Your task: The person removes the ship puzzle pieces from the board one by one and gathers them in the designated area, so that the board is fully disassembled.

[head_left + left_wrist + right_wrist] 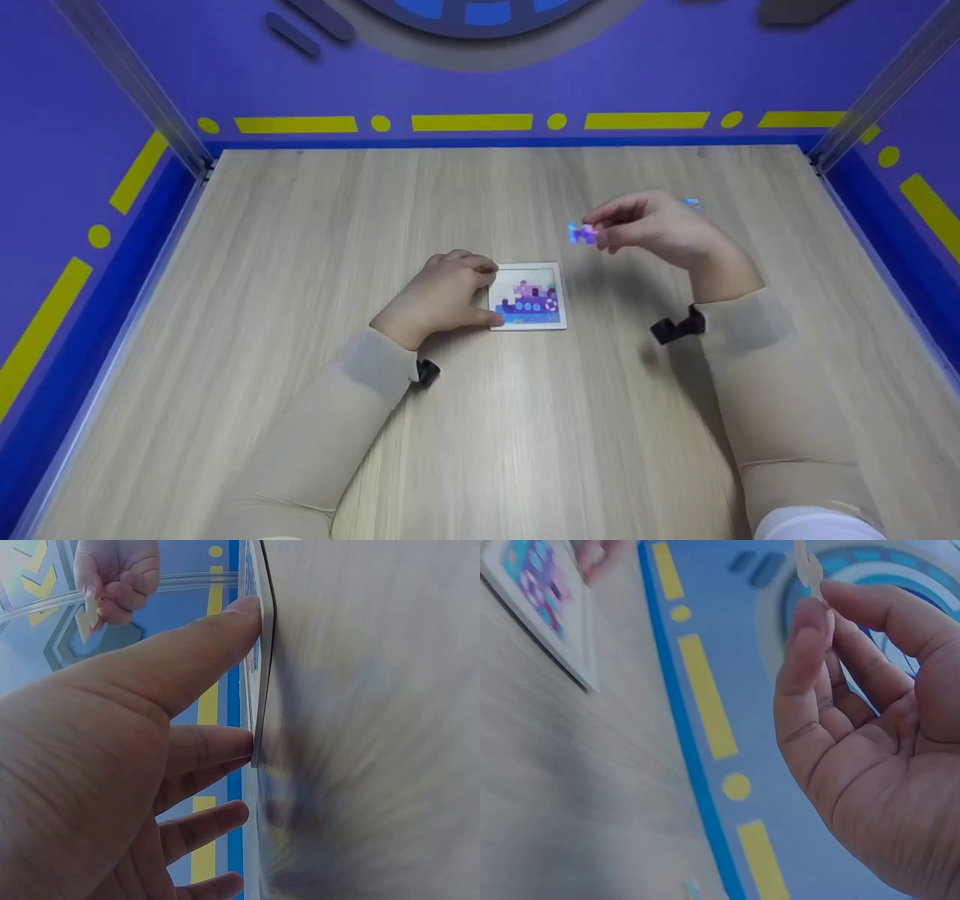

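Right hand: grip pinching a piece, toward one o'clock from boat puzzle; left hand: grip spread, touching puzzle's nine-o'clock side.

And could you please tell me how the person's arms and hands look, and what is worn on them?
The left sleeve and the right sleeve are long and beige, with a greyer left cuff and right cuff. A small black device shows at the left wrist and at the right wrist. The left hand and right hand wear no gloves.
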Demonstrator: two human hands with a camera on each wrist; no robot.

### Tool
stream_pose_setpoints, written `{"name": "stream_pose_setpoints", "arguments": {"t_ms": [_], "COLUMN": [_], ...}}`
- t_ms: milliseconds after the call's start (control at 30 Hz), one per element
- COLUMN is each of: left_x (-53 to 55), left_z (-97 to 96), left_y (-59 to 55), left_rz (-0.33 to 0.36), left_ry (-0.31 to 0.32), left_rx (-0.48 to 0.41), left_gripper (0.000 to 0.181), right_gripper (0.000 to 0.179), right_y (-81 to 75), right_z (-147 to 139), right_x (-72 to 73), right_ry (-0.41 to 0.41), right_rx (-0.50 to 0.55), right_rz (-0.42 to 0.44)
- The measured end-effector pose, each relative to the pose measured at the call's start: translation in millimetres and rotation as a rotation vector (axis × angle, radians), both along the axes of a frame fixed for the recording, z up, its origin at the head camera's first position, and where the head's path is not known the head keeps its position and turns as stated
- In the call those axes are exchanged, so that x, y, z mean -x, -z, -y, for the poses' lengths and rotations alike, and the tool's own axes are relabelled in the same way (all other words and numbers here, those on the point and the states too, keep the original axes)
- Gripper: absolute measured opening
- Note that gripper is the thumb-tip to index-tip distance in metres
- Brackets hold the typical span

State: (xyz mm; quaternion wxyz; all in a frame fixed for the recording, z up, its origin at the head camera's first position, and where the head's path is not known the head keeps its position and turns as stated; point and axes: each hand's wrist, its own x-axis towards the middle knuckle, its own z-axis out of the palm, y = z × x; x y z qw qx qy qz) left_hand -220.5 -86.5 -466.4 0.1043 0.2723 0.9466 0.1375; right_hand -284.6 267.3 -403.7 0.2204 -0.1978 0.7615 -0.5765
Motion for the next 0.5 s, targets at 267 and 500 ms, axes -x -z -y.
{"name": "stream_pose_setpoints", "arguments": {"t_ms": [267,500], "left_x": [-0.4,-0.8], "left_z": [0.2,-0.3], "left_y": [-0.9,-1.8], "left_rz": [0.014,0.015], "left_ry": [-0.006,-0.006], "left_rx": [0.006,-0.001], "left_gripper": [0.082,0.08], "right_gripper": [0.032,0.031], "right_y": [-19.9,-18.5], "right_z": [-47.3,-76.7], "right_x": [6.2,14.0], "right_ry": [0.136,0.259], "right_rx": [-0.125,-0.213], "right_rz": [-0.071,-0.069]}}
